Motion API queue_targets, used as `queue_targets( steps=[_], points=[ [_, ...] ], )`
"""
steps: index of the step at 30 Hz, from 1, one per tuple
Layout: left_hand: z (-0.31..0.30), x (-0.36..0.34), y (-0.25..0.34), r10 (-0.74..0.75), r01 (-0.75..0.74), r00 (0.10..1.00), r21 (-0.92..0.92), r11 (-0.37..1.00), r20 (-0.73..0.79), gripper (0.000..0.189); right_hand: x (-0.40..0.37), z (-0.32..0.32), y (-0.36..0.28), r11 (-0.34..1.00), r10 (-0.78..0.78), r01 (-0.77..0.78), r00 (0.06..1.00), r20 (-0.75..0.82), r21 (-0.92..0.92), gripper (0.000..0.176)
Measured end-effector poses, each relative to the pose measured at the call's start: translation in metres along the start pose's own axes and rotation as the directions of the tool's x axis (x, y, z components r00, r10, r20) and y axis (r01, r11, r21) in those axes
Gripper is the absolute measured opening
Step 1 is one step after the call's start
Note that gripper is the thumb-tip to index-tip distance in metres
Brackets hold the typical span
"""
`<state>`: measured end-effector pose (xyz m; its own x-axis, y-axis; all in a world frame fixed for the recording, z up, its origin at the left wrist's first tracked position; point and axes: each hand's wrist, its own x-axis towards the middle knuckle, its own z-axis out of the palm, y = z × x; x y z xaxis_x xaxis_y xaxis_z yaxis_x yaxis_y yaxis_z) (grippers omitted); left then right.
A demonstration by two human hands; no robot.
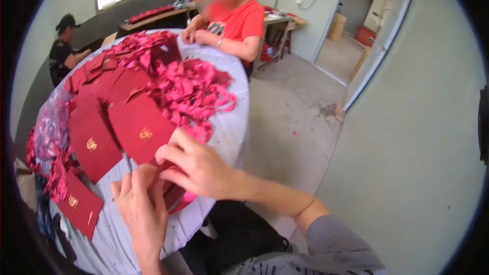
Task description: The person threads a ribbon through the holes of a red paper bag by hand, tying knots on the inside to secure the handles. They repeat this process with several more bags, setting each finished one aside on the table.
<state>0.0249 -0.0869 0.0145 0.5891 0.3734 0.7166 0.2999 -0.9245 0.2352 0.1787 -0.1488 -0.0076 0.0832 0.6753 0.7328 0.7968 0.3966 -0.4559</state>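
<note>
My left hand is closed near the table's front edge, and a thin grey stick-like tool pokes up from its fingers. My right hand meets it from the right, fingers pinched on a dark red piece with a pink ribbon hanging from it. Fingers hide most of that piece. Just beyond my hands lie flat dark red paper bags with gold emblems. Another dark red bag rests left of my left hand.
Pink ribbons are heaped across the round, white-covered table. Clear plastic wrap sits at its left. A person in a red shirt works at the far side; another person sits at back left. A door stands ajar on the right.
</note>
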Motion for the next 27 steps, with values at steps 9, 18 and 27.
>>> queue_targets(
  steps=[9,18,27],
  points=[
    [0.0,-0.006,-0.002,-0.061,0.061,0.998,-0.028,0.998,-0.012,0.021,0.063,-0.034,0.021,0.948,-0.017,-0.212,0.711,0.703,0.237,0.021],
    [-0.004,-0.004,0.006,-0.015,0.014,0.999,0.026,1.0,0.028,0.016,0.115,-0.029,0.01,0.976,0.078,-0.217,0.318,0.945,-0.008,0.021],
    [-0.005,-0.004,0.006,-0.014,0.013,0.999,0.035,0.999,0.047,0.016,0.09,-0.019,0.024,0.902,0.099,-0.41,0.506,0.857,0.137,0.019]
  ],
)
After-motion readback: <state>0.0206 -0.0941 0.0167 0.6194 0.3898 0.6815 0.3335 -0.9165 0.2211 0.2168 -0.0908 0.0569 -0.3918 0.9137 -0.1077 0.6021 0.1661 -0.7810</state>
